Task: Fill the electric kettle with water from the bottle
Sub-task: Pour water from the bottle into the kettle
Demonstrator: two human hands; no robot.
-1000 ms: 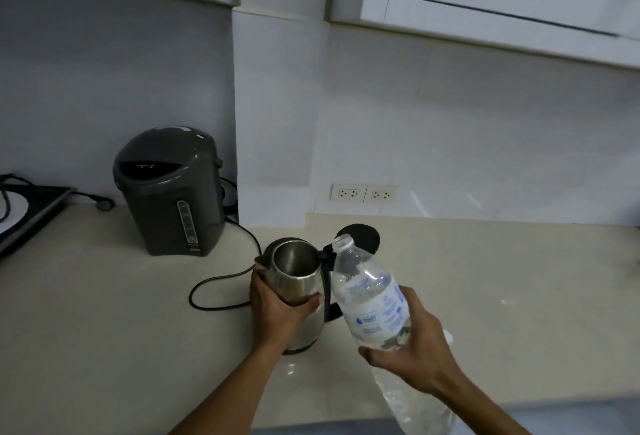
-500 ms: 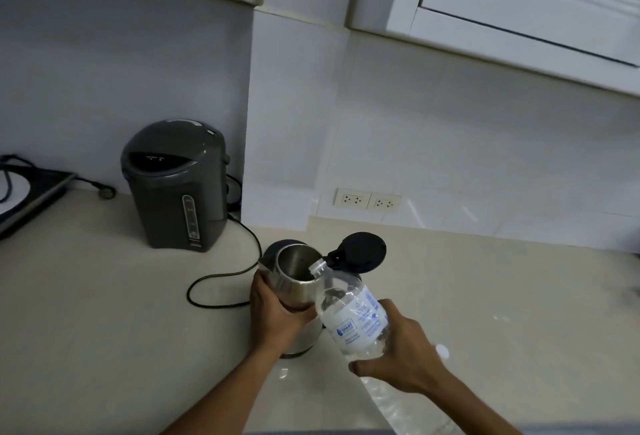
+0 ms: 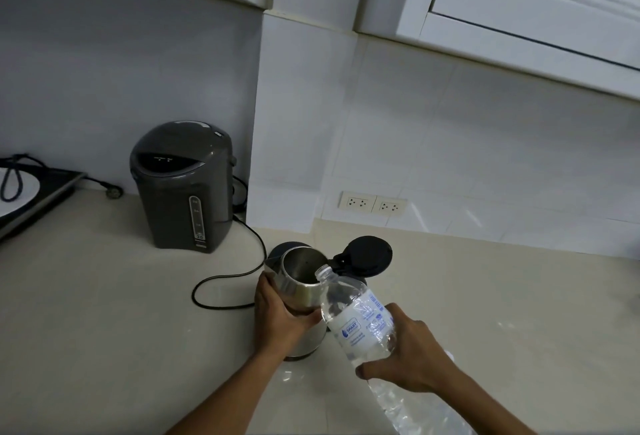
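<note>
Stainless-steel electric kettle (image 3: 299, 287) standing on the pale countertop (image 3: 104, 313), its black lid (image 3: 369, 256) hinged open behind the mouth. Left hand (image 3: 282, 317) wraps the near side of the kettle body, fingers (image 3: 308, 319) curled closed around the steel wall just below the rim, forearm rising from the lower edge of the view. Right hand (image 3: 412, 353) grips the clear water bottle (image 3: 356, 318) around its middle, fingers closed over the far side of the label and thumb underneath; the bottle runs diagonally, base low toward the person, uncapped neck raised beyond the fingertips and lying at the kettle rim, just over the opening. Whether water is flowing cannot be told.

Step in hand, as judged: aligning the bottle mouth with the kettle, at the onset of pouring; filling appears barely begun. Next move calls for lifting the bottle base so the neck dips into the opening, while the left hand steadies the kettle.

Beyond the left fingers: a dark grey hot-water dispenser (image 3: 183, 185) and a black power cord (image 3: 225, 279).
</note>
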